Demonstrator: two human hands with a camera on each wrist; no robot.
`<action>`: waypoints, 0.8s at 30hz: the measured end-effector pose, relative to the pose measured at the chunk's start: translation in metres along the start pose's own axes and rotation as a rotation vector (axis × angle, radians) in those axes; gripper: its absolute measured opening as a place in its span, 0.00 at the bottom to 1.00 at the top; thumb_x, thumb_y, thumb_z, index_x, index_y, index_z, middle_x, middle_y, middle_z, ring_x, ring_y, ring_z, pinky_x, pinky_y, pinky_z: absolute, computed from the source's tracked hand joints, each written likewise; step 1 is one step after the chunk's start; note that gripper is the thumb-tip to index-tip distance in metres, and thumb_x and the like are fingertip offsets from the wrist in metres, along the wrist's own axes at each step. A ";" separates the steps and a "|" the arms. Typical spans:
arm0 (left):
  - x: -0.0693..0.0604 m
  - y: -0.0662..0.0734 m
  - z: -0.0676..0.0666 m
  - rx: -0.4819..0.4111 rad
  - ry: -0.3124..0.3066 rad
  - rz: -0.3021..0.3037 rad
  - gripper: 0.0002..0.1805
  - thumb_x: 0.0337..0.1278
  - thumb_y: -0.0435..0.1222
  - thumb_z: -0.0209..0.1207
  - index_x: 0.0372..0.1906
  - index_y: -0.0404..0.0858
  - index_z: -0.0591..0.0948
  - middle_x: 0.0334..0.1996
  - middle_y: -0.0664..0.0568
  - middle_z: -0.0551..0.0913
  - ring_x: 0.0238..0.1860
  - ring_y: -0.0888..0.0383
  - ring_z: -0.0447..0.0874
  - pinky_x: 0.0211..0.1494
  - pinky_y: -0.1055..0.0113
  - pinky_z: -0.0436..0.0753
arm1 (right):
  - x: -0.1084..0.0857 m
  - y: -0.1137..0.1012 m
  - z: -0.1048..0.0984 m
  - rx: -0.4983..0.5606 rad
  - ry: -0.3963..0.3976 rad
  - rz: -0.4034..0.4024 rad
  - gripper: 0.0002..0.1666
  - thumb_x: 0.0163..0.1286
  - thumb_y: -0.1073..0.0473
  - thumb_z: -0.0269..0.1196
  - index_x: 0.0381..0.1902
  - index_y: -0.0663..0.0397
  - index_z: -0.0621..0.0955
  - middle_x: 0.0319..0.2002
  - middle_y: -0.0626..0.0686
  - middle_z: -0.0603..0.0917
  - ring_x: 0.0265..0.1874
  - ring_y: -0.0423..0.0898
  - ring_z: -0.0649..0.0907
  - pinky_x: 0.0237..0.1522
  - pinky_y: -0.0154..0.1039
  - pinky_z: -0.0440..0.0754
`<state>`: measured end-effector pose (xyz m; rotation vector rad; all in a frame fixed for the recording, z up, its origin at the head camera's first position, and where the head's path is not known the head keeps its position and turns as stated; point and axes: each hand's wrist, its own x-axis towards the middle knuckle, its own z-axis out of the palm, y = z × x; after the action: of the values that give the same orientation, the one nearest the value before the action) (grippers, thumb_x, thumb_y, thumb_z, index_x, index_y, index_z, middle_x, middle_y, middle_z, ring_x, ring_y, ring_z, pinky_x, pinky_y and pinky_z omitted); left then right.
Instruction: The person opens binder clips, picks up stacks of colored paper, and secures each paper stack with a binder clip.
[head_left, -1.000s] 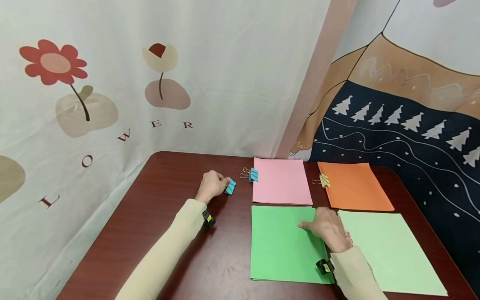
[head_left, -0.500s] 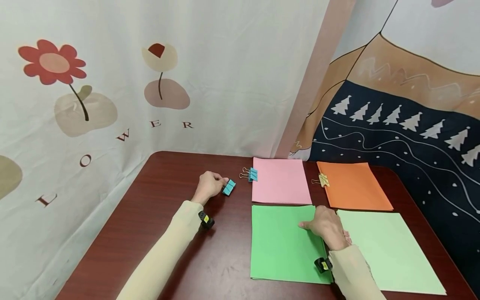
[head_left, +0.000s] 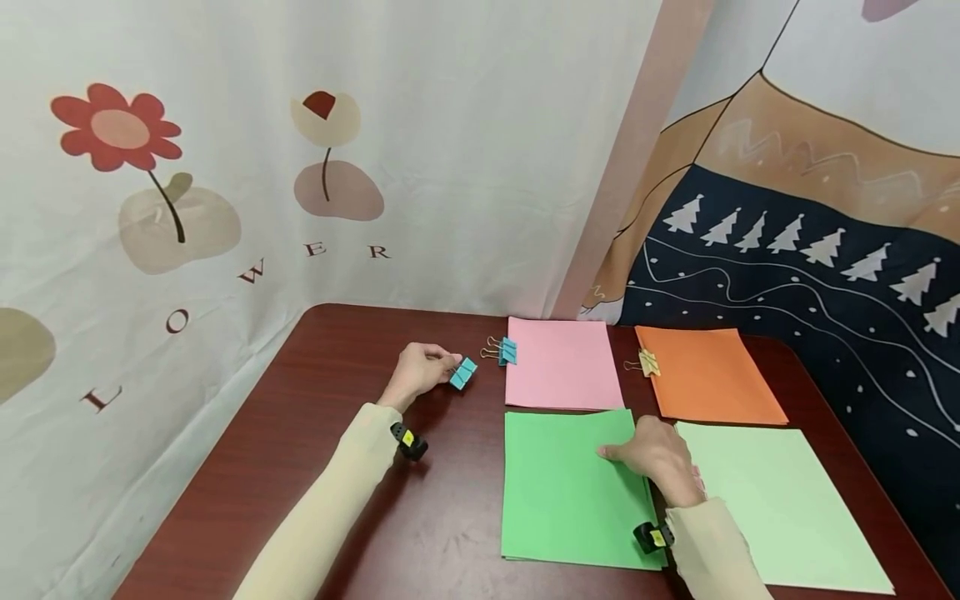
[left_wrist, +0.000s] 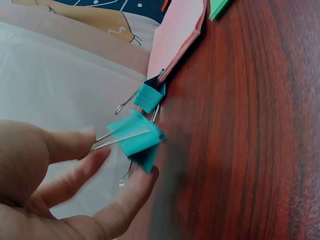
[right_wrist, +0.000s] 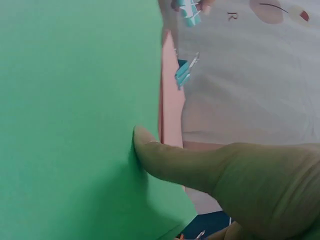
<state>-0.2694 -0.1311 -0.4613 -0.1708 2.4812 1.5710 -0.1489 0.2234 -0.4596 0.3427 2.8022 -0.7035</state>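
Observation:
My left hand [head_left: 423,372] pinches a teal binder clip [head_left: 462,373] by its wire handles, above the table. In the left wrist view, the thumb lies on one handle of this clip [left_wrist: 135,135], and fingers are on the other side. My right hand [head_left: 660,454] grips the right edge of a bright green paper stack [head_left: 562,492]. Its thumb [right_wrist: 155,150] lies on the top sheet; the other fingers are mostly hidden behind the edge. Beyond the green stack lies a pink paper stack [head_left: 564,367], with another teal binder clip [head_left: 507,351] on its left edge.
An orange paper stack [head_left: 716,375] with a yellow binder clip [head_left: 648,362] lies at the back right. A pale green stack [head_left: 780,508] is to the right of my right hand, a pink clip [head_left: 698,479] at its left edge. Curtains border the brown table [head_left: 360,333].
My left hand turns the teal binder clip slightly and shifts a little. The far right corner of the green paper stack rises slightly; my right hand stays almost in place.

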 end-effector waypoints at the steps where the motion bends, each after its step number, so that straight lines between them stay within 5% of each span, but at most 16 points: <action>1: 0.000 -0.001 -0.001 -0.025 -0.013 -0.003 0.14 0.68 0.45 0.66 0.47 0.37 0.87 0.47 0.43 0.88 0.42 0.55 0.91 0.54 0.56 0.89 | 0.001 0.000 -0.001 0.008 -0.009 -0.001 0.34 0.57 0.42 0.77 0.36 0.69 0.77 0.24 0.57 0.74 0.22 0.50 0.75 0.21 0.38 0.71; 7: -0.001 -0.005 -0.009 -0.149 -0.090 -0.048 0.34 0.63 0.40 0.69 0.69 0.30 0.71 0.60 0.38 0.83 0.56 0.48 0.89 0.66 0.54 0.83 | 0.004 0.003 -0.004 0.061 -0.061 -0.043 0.25 0.67 0.47 0.68 0.35 0.67 0.78 0.24 0.54 0.71 0.24 0.47 0.71 0.24 0.38 0.68; 11: -0.002 -0.006 -0.012 -0.167 -0.119 -0.070 0.33 0.62 0.38 0.70 0.68 0.28 0.72 0.63 0.37 0.80 0.59 0.48 0.87 0.67 0.55 0.83 | 0.004 0.008 -0.006 0.145 -0.044 -0.122 0.18 0.72 0.51 0.65 0.31 0.57 0.73 0.21 0.47 0.62 0.22 0.44 0.66 0.25 0.37 0.63; 15: -0.003 -0.007 -0.013 -0.184 -0.135 -0.053 0.31 0.62 0.36 0.69 0.67 0.27 0.74 0.63 0.36 0.79 0.57 0.50 0.88 0.63 0.58 0.85 | 0.005 0.014 -0.007 0.215 -0.009 -0.200 0.16 0.75 0.50 0.64 0.46 0.59 0.77 0.22 0.46 0.66 0.22 0.43 0.66 0.25 0.37 0.64; 24: -0.013 -0.012 -0.011 -0.232 -0.086 0.017 0.30 0.59 0.37 0.72 0.62 0.28 0.76 0.54 0.39 0.83 0.43 0.56 0.91 0.58 0.55 0.88 | 0.008 0.022 -0.010 0.408 0.001 -0.205 0.21 0.76 0.45 0.62 0.54 0.54 0.77 0.20 0.46 0.54 0.24 0.45 0.59 0.30 0.38 0.61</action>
<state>-0.2557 -0.1463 -0.4645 -0.1138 2.2372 1.8303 -0.1519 0.2483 -0.4625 0.1211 2.7032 -1.3252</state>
